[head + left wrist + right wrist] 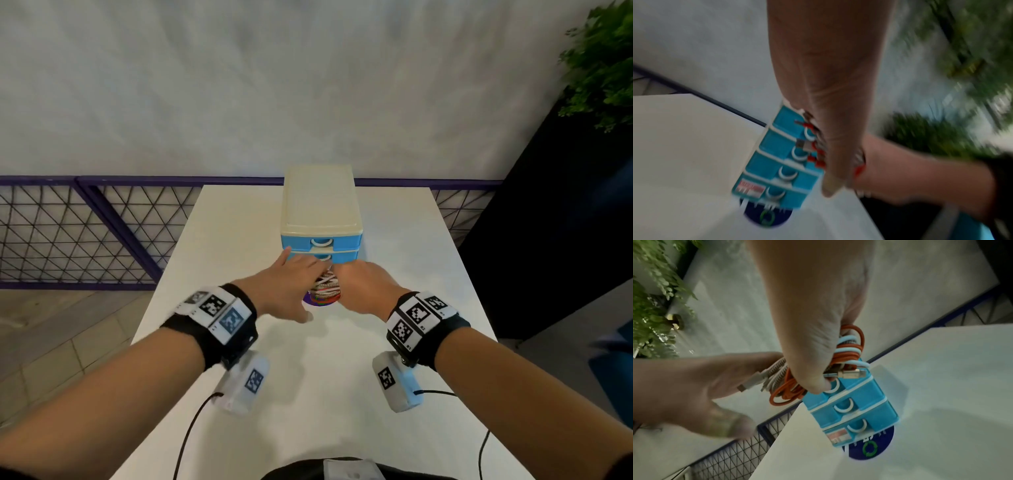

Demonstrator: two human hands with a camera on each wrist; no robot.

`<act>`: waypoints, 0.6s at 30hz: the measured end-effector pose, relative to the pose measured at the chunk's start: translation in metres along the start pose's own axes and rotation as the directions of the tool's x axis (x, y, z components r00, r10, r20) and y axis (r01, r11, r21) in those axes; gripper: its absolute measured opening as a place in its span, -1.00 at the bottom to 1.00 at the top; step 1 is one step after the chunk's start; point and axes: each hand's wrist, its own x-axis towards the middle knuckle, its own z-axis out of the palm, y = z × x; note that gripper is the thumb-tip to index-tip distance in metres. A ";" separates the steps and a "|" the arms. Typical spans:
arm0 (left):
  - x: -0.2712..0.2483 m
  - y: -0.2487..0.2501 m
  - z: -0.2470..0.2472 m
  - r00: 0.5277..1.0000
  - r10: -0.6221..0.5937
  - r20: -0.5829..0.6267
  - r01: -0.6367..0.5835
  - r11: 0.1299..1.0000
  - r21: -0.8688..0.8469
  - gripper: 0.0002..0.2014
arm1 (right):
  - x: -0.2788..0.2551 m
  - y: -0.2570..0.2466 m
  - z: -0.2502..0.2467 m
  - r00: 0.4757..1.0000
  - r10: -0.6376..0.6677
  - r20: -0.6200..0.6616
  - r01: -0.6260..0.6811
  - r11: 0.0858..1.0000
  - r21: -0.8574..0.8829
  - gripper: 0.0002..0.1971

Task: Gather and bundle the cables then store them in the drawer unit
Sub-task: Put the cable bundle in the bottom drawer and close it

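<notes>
No writing we can read. Our right hand (813, 331) grips the cables (789, 391), our left hand (291, 281) loose at their 9 o'clock, before the drawer unit (321, 209).

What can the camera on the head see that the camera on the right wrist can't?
Only the head view shows the cream flat lid on top of the blue plastic drawer unit, and the black wristbands with square markers on both arms.

Only the right wrist view shows the cable ends: a gold metal plug, a grey flat plug, and the orange loops of the bundle of coiled cables in the right hand's grip.

Both show the white table, the drawers all closed, the left hand, the right hand and the cables between them.
</notes>
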 end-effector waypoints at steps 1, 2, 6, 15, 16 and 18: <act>0.003 -0.003 -0.009 1.000 -0.007 0.008 0.008 0.991 -0.131 -0.16 | 0.003 0.003 -0.003 1.000 0.001 -0.018 -0.002 1.000 -0.017 -0.74; 0.007 -0.008 -0.017 0.999 -0.005 -0.044 -0.006 0.970 -0.243 -0.19 | 0.008 0.006 -0.006 0.999 0.002 -0.035 -0.002 1.000 -0.020 -0.71; 0.018 -0.021 -0.040 0.987 -0.115 -0.111 0.075 0.947 -0.313 -0.49 | 0.027 0.009 -0.014 0.998 0.014 -0.062 -0.015 1.000 -0.012 -0.63; 0.030 -0.033 -0.042 0.981 -0.178 -0.080 0.151 0.953 -0.264 -0.66 | 0.044 0.004 -0.020 0.999 0.032 0.018 -0.033 0.999 0.022 -0.63; 0.031 -0.035 -0.041 0.978 -0.182 -0.097 0.151 0.952 -0.266 -0.67 | 0.043 0.003 -0.023 0.999 0.028 0.037 -0.029 0.999 0.038 -0.65; 0.032 -0.041 -0.038 0.971 -0.191 -0.146 0.144 0.949 -0.279 -0.70 | 0.036 0.000 -0.030 0.995 0.012 0.094 -0.018 0.998 0.062 -0.69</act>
